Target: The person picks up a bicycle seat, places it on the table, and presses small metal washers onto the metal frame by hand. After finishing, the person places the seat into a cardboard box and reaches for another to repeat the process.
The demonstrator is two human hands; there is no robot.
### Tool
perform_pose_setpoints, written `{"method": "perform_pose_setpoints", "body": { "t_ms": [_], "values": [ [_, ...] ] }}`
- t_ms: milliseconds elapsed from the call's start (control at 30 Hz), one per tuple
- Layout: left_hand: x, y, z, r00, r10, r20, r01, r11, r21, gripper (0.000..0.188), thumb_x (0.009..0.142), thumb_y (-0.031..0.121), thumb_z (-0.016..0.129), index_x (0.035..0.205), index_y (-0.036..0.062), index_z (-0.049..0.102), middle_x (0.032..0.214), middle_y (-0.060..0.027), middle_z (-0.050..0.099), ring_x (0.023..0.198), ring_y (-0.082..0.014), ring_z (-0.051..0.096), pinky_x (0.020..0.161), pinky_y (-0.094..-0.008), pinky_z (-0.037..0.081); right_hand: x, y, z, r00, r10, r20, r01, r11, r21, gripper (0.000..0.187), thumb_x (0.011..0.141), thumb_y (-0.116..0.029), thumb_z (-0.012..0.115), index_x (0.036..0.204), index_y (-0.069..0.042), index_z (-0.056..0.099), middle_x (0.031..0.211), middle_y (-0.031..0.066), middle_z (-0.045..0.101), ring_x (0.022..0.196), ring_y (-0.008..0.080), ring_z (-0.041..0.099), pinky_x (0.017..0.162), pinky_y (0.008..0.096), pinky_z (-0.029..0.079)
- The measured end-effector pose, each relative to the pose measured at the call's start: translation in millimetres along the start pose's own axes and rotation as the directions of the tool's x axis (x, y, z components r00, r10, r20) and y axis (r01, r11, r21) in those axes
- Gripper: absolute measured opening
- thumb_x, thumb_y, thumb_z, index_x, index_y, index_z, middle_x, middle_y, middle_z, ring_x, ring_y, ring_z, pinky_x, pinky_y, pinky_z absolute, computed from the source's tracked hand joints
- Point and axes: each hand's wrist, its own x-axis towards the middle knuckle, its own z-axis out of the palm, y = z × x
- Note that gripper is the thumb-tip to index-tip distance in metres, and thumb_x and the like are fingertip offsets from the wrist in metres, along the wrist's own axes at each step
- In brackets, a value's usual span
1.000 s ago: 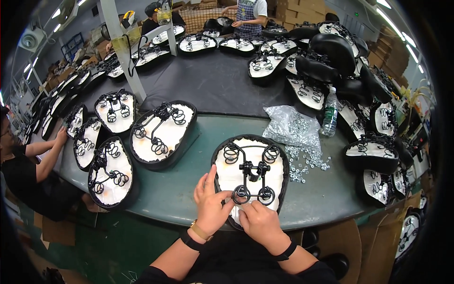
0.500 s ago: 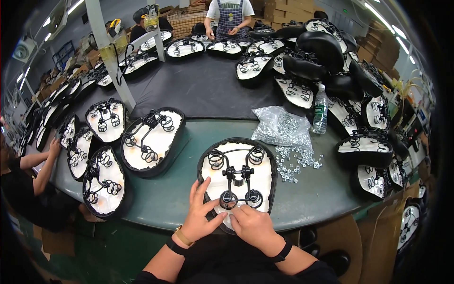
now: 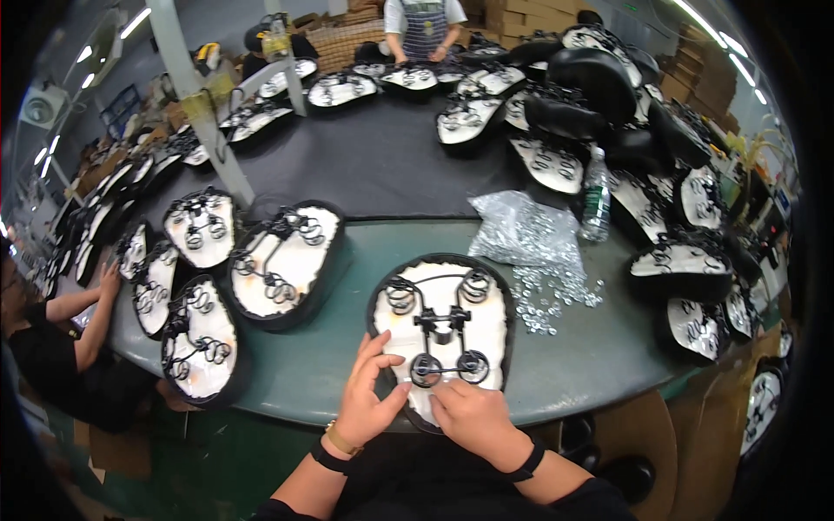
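Before me lies a bicycle saddle [image 3: 445, 343] upside down, its white underside up, with black coil springs and a metal frame on it. My left hand [image 3: 372, 391] rests at the saddle's left near edge, fingers apart and thumb reaching toward the near springs. My right hand [image 3: 476, 418] is closed in a pinch at the saddle's near end, just below the right near spring. Whatever lies between those fingertips is hidden or too small to name. Small metal nuts [image 3: 537, 304] lie scattered to the right of the saddle, by an open clear plastic bag [image 3: 521, 227] of more nuts.
Several upturned saddles [image 3: 287, 260] stand on the left of the green table [image 3: 347, 369]; more are piled [image 3: 678, 260] at the right. A water bottle [image 3: 596, 198] stands beside the bag. A white post [image 3: 204, 108] rises at the back left. Co-workers are across [image 3: 424, 26] and at left [image 3: 61, 347].
The whole view has shifted slightly. My hands stay at the saddle's near end, the left fingers a little closer together. The co-worker across has lowered their hands to a saddle.
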Motion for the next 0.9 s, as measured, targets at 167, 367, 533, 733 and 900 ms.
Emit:
{"method": "perform_pose_setpoints", "body": {
  "t_ms": [167,367,533,733,900],
  "values": [
    [-14.3,20.2,6.0,0.975,0.220,0.026,-0.221,0.953,0.206,0.038,0.082,0.017,0.079,0.119,0.0117,0.071,0.147,-0.0232,0.047,0.142,-0.0451,0.041,0.118,-0.0540,0.034,-10.3,11.2,-2.2,1.000,0.002,-0.029,-0.003,1.000,-0.018,0.011,0.083,-0.013,0.073,0.094,-0.010,0.071,0.076,0.0050,0.065,0.063,0.0264,0.067,0.052,0.0399,0.053],
    [-25.5,59.2,14.3,0.977,0.050,0.207,-0.180,0.713,0.678,0.067,0.086,0.051,0.073,0.135,0.0076,0.061,0.153,-0.0235,0.045,0.146,-0.0383,0.037,0.121,-0.0575,0.027,-9.8,9.8,-1.3,1.000,-0.013,-0.006,0.013,1.000,-0.018,0.024,0.083,-0.011,0.073,0.107,-0.008,0.074,0.074,0.0068,0.063,0.062,0.0285,0.065,0.052,0.0406,0.051],
    [-19.8,59.9,13.1,0.960,0.039,0.279,-0.227,0.690,0.688,0.072,0.086,0.053,0.070,0.133,-0.0012,0.060,0.153,-0.0244,0.046,0.148,-0.0366,0.035,0.121,-0.0582,0.026,-7.8,8.6,-0.9,1.000,-0.008,0.004,0.008,1.000,-0.030,0.031,0.084,-0.011,0.073,0.114,-0.008,0.074,0.074,0.0070,0.063,0.062,0.0289,0.065,0.052,0.0411,0.051],
    [-17.0,61.7,22.5,0.968,0.030,0.249,-0.190,0.733,0.653,0.073,0.082,0.046,0.068,0.130,-0.0068,0.059,0.151,-0.0278,0.047,0.149,-0.0383,0.033,0.123,-0.0572,0.025,-8.5,5.2,0.0,0.998,0.044,0.039,-0.042,0.997,-0.060,0.029,0.086,-0.014,0.072,0.114,-0.009,0.072,0.074,0.0089,0.068,0.062,0.0302,0.068,0.054,0.0426,0.052],
    [-16.4,60.4,23.9,0.974,0.034,0.224,-0.165,0.782,0.602,0.066,0.082,0.040,0.068,0.128,-0.0074,0.061,0.147,-0.0274,0.050,0.147,-0.0370,0.036,0.123,-0.0565,0.025,-5.3,2.3,-0.6,0.982,0.105,0.156,-0.090,0.991,-0.101,0.046,0.091,-0.014,0.066,0.137,-0.013,0.065,0.066,0.0122,0.066,0.059,0.0353,0.066,0.055,0.0467,0.050]
  ]
}}
